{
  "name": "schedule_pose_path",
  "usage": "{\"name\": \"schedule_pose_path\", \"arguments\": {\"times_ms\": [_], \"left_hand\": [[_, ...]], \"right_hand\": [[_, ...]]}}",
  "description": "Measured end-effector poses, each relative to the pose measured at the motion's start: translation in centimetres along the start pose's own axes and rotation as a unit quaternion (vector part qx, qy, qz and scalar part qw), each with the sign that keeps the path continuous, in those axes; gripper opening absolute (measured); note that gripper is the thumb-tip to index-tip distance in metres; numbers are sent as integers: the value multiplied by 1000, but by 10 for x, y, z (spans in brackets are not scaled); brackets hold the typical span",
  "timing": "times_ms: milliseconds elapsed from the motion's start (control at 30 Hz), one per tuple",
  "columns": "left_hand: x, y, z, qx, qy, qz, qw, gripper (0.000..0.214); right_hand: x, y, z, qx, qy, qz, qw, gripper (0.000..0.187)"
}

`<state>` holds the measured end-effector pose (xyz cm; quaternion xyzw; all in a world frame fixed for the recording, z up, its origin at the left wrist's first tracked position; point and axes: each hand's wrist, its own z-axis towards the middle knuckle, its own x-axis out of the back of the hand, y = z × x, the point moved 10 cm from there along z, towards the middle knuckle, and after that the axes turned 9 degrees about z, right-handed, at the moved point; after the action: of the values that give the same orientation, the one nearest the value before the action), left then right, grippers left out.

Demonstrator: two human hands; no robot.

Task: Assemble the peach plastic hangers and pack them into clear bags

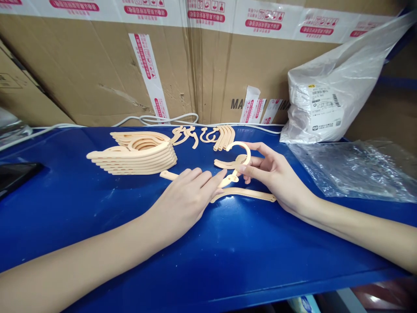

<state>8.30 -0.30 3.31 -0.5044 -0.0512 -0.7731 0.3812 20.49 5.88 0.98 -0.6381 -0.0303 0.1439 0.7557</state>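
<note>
My right hand (269,167) pinches a cream plastic hanger hook (246,150) between thumb and fingers. The hook's lower end meets the end of a hanger arm (168,175), which my left hand (192,191) grips from above; the middle of that arm is hidden under the fingers. Whether hook and arm are joined I cannot tell. Just below, a loose curved hanger arm (247,192) lies on the blue table (228,261). More curved pieces (224,164) rest behind the hook. To the left is a stack of folded hangers (137,158).
Spare hooks (187,134) and a bundle of hanger arms (224,137) lie at the back. A white cable (169,118) runs along the cardboard boxes (104,65). On the right are a white plastic bag (325,95) and clear plastic wrap (355,169). A dark flat object (19,176) lies left.
</note>
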Motion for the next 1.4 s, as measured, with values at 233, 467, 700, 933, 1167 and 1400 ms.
{"name": "schedule_pose_path", "arguments": {"times_ms": [233, 467, 700, 933, 1167, 1400], "left_hand": [[1, 2, -1, -6, 2, 6, 1000, 49], [-1, 1, 0, -4, 4, 8, 1000, 42], [-3, -10, 5, 54, -29, -51, 997, 29], [-8, -24, 5, 137, -89, -187, 969, 30], [-45, -47, -10, 350, -177, -559, 730, 19], [-62, -49, -26, 449, -194, -651, 580, 12]], "right_hand": [[-1, 1, 0, -7, -3, 7, 1000, 38], [-2, 3, 0, -16, -8, 7, 1000, 36], [-8, -1, 0, -12, -21, -1, 1000, 39], [-17, -9, -3, 11, -63, -101, 993, 32], [-36, -33, -13, 163, -158, -458, 859, 25], [-59, -22, -27, 237, -266, -557, 750, 29]]}}
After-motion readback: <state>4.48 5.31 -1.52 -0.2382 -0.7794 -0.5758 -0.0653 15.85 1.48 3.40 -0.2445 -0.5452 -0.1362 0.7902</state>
